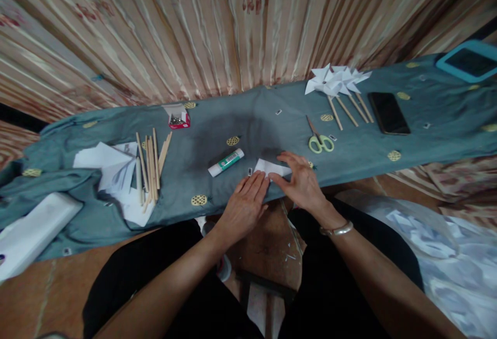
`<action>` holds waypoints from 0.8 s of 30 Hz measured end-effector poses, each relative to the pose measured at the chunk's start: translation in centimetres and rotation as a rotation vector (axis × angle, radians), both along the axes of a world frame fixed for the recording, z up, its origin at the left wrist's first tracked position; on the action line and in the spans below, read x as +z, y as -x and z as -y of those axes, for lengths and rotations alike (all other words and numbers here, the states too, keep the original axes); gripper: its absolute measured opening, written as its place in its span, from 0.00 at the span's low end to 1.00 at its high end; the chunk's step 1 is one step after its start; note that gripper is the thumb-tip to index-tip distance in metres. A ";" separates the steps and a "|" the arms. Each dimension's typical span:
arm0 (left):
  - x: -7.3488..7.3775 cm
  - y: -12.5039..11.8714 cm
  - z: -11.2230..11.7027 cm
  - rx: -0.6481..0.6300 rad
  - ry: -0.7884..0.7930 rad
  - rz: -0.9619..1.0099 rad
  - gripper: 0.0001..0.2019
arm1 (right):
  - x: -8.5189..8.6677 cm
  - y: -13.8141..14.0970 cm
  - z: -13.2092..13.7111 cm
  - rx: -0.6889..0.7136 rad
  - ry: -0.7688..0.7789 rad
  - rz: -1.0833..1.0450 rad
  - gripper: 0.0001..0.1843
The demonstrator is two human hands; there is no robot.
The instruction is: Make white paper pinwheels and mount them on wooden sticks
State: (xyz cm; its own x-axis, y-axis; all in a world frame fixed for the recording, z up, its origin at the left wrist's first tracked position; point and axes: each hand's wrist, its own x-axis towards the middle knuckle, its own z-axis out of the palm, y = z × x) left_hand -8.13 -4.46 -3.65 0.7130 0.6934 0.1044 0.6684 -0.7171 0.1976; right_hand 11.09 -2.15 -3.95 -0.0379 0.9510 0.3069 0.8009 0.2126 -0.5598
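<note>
A small piece of white paper (268, 167) lies on the blue-grey cloth (248, 132) at the near edge of the low table. My left hand (245, 205) lies flat with its fingers stretched out, the fingertips pressing the paper's left edge. My right hand (301, 181) rests on the paper's right side, fingers spread and pressing down. A silver bangle is on my right wrist. A glue stick (225, 162) lies just left of the paper. Scissors with pale green handles (319, 139) lie just beyond my right hand.
Several wooden sticks (150, 165) and loose white paper sheets (112, 171) lie at the left. A small red box of pins (178, 117) stands behind. White paper pinwheels on sticks (337, 84), a black phone (389, 113) and a blue-cased tablet (468, 60) lie at the right. A curtain hangs behind.
</note>
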 end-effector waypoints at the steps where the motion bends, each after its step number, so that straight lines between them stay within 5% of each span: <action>1: 0.0 0.0 0.0 0.001 -0.002 -0.003 0.29 | -0.1 0.0 0.4 -0.002 0.000 0.013 0.22; 12: -0.1 -0.1 0.1 0.000 -0.019 -0.039 0.29 | -1.1 0.2 1.4 -0.013 -0.004 0.059 0.27; 24: -0.2 1.6 0.6 -0.016 -0.085 -0.046 0.25 | -1.9 -3.0 0.9 -0.056 -0.040 -0.015 0.20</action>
State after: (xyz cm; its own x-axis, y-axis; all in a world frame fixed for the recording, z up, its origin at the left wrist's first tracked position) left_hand -9.75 -5.07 -3.85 0.7296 0.6716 0.1293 0.6635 -0.7409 0.1044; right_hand 14.08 -3.03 -5.88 0.0197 0.9385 0.3446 0.8036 0.1902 -0.5640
